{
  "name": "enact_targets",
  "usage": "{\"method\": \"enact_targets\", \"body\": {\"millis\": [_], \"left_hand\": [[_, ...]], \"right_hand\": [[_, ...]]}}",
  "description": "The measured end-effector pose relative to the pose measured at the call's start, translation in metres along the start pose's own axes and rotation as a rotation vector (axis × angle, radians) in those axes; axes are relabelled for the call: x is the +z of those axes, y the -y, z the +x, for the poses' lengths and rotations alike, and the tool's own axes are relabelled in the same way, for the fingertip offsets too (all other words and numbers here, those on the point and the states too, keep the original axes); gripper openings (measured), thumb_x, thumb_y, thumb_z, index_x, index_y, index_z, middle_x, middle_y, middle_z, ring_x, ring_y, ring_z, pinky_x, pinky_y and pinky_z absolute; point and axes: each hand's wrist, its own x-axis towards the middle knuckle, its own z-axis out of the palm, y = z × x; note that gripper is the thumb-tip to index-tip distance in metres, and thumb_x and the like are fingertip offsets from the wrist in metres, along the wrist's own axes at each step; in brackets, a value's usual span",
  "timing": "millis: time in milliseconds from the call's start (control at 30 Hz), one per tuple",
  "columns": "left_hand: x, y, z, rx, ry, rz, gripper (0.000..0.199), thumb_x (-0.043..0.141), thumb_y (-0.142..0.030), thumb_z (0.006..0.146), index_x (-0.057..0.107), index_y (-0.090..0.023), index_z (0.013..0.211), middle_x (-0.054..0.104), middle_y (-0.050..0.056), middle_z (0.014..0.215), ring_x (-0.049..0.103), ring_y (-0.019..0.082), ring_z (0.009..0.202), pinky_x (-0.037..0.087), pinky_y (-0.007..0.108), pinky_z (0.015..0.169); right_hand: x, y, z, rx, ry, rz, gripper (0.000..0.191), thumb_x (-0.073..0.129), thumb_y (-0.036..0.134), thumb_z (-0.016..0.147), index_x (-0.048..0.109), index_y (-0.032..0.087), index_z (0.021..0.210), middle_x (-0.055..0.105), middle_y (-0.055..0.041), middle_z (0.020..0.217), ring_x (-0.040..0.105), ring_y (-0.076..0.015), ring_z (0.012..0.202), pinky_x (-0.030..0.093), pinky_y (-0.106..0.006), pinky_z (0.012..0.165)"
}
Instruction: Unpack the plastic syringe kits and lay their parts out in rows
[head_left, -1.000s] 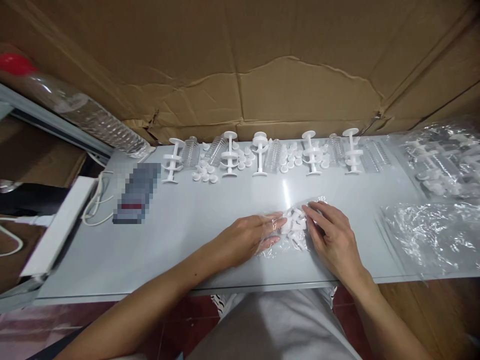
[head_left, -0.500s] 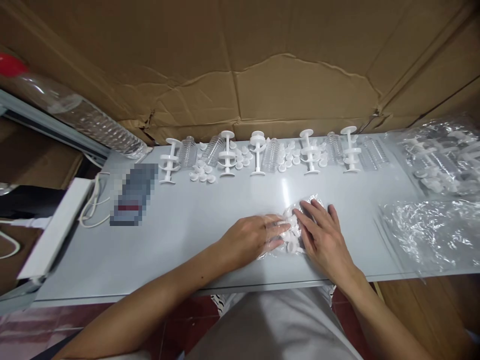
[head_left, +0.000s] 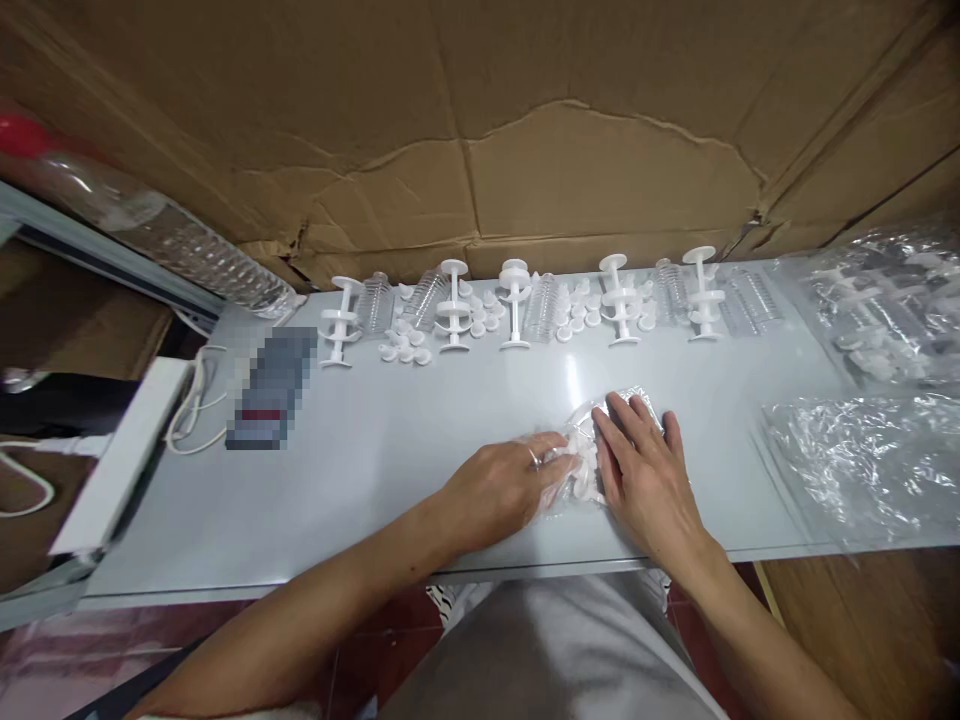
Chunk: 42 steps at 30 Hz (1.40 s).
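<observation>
A clear plastic bag (head_left: 556, 497) with small white plastic parts (head_left: 584, 472) lies on the grey table near its front edge. My left hand (head_left: 504, 487) is at the bag's left side, its fingers bent and closed on the film beside the parts. Flat over the right part of the bag rests my right hand (head_left: 646, 478), fingers stretched out and slightly apart. Its palm and fingers hide some of the film and parts.
Along the back stand several white plunger-like pieces (head_left: 514, 305), with clear ribbed tubes (head_left: 373, 305) and small white caps (head_left: 405, 340). Bagged parts (head_left: 892, 310) and clear bags (head_left: 870, 470) lie right. A phone-like blurred object (head_left: 274, 388), power strip (head_left: 124, 455) and bottle (head_left: 172, 235) are left.
My left fingers have drawn closer together on the bag's film. My right hand has shifted slightly and lies flatter over the bag. The white parts are bunched a little closer.
</observation>
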Motion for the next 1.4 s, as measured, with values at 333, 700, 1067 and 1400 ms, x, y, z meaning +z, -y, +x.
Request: {"method": "enact_targets", "body": {"millis": [333,700,1067,1400], "left_hand": [[-0.007,-0.002,0.007,0.055,0.061,0.035,0.024,0.056,-0.012,0.105,0.069,-0.016,0.125,0.075,0.016,0.13,0.078,0.027,0.109,0.067,0.038,0.085],[-0.052,0.02,-0.029,-0.111,0.057,-0.335,0.028,0.061,-0.018,0.105,0.073,-0.025,0.13,0.075,0.008,0.128,0.076,0.018,0.113,0.063,0.031,0.098],[-0.078,0.038,-0.068,-0.352,-0.047,-0.525,0.032,0.072,-0.013,0.097,0.076,-0.027,0.125,0.078,0.004,0.117,0.077,0.015,0.102,0.065,0.024,0.087],[-0.1,0.031,-0.039,-0.259,-0.137,-0.462,0.035,0.076,-0.012,0.094,0.077,-0.029,0.125,0.078,0.003,0.113,0.076,0.013,0.098,0.064,0.022,0.083]], "right_hand": [[-0.002,0.001,0.002,-0.03,0.044,-0.087,0.044,0.046,0.017,0.106,0.062,0.018,0.148,0.056,-0.0149,0.159,0.051,-0.0422,0.147,0.038,-0.071,0.118],[-0.005,0.001,0.007,0.037,0.028,-0.091,0.04,0.042,0.022,0.109,0.067,0.016,0.139,0.059,-0.0164,0.155,0.053,-0.0413,0.145,0.037,-0.067,0.118],[-0.012,-0.009,0.007,0.021,-0.026,-0.085,0.035,0.046,0.023,0.108,0.066,0.018,0.136,0.064,-0.0178,0.147,0.058,-0.0403,0.139,0.039,-0.066,0.115],[-0.057,0.024,0.026,0.1,-0.035,0.619,0.04,0.074,0.04,0.097,0.074,0.022,0.132,0.072,-0.0108,0.134,0.075,-0.0232,0.106,0.067,-0.037,0.082]]}}
